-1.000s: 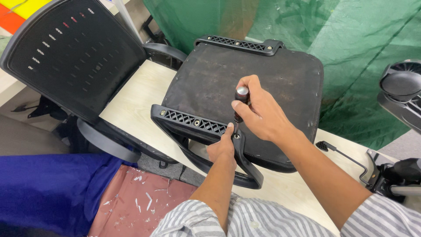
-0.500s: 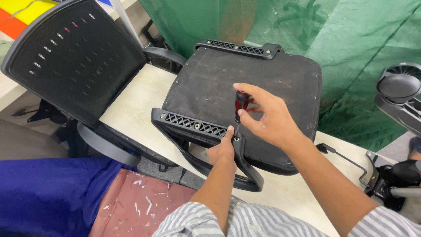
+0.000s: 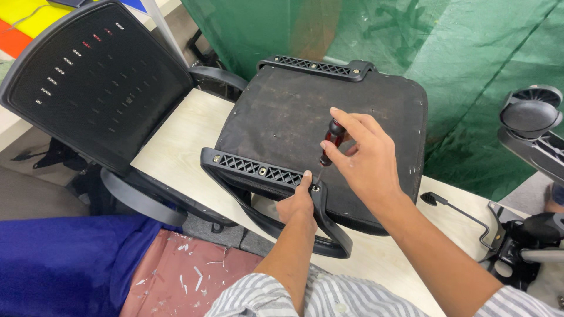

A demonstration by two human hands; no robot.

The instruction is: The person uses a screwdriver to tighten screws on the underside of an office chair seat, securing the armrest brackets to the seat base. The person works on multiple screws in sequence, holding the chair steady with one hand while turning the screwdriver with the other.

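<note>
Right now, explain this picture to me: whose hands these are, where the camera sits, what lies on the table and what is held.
There is no machine here: a person works with bare hands, and the camera sits on their head, looking down. On the pale table lies a black chair seat, underside up, with an armrest along its near edge. The left hand grips that armrest. The right hand holds a screwdriver with a red and black handle, its tip at a screw in the armrest. A mesh chair back leans on the left.
</note>
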